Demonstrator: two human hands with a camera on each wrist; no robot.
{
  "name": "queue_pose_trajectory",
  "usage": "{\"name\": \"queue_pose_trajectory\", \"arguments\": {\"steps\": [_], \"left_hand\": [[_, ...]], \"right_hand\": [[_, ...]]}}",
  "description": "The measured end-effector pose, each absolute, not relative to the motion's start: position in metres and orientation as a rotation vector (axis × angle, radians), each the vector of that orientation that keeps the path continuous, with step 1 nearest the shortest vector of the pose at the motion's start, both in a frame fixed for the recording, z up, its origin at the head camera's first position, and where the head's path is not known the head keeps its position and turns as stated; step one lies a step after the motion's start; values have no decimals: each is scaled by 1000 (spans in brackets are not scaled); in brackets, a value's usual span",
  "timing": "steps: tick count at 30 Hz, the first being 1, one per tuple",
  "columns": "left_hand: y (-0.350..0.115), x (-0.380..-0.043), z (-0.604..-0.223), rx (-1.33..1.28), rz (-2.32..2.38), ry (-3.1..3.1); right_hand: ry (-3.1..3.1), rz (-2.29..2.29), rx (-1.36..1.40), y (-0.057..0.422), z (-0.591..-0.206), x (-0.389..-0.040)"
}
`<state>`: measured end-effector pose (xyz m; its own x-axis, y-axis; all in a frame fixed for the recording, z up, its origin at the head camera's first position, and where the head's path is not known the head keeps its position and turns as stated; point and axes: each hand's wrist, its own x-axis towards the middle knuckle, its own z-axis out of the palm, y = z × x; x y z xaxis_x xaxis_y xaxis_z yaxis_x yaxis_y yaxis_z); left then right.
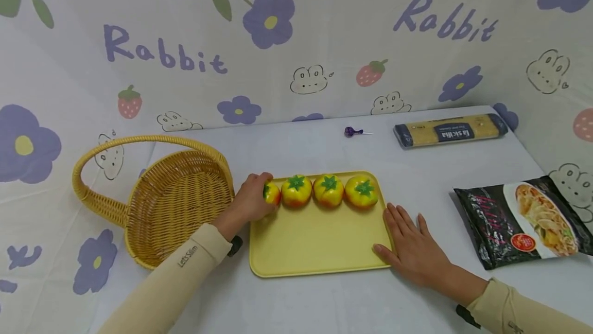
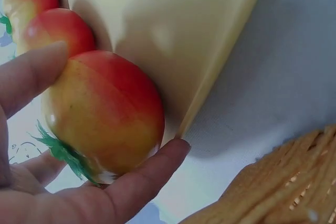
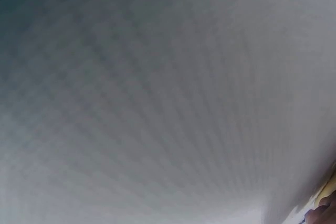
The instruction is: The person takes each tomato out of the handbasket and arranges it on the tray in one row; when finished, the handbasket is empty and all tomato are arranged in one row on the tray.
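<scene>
A row of several yellow-red tomatoes (image 1: 329, 191) with green leafy tops lies along the far side of a yellow tray (image 1: 319, 244). My left hand (image 1: 252, 197) grips the leftmost tomato (image 2: 113, 111), thumb on one side and fingers on the other, at the tray's far left corner. One fingertip touches the tray's rim in the left wrist view. My right hand (image 1: 414, 246) lies with straight fingers against the tray's right edge. The right wrist view is mostly blurred white cloth, with a bit of hand (image 3: 323, 212) in the corner.
A wicker basket (image 1: 180, 205) with a tall handle stands left of the tray, close to my left arm. Behind lie a lollipop (image 1: 350, 132) and a pasta packet (image 1: 451, 130). A black food packet (image 1: 500, 221) is at the right.
</scene>
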<state>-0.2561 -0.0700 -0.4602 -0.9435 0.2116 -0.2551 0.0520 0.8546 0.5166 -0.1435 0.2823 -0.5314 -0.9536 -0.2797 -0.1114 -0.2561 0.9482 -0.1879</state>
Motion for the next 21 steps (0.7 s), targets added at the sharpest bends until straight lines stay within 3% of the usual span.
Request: {"name": "queue_pose_trajectory", "arguments": {"steps": [21], "left_hand": [[-71,-250,-457,174,789,2666]], "right_hand": [[2958,-270,-411,282,-530,-143]]}}
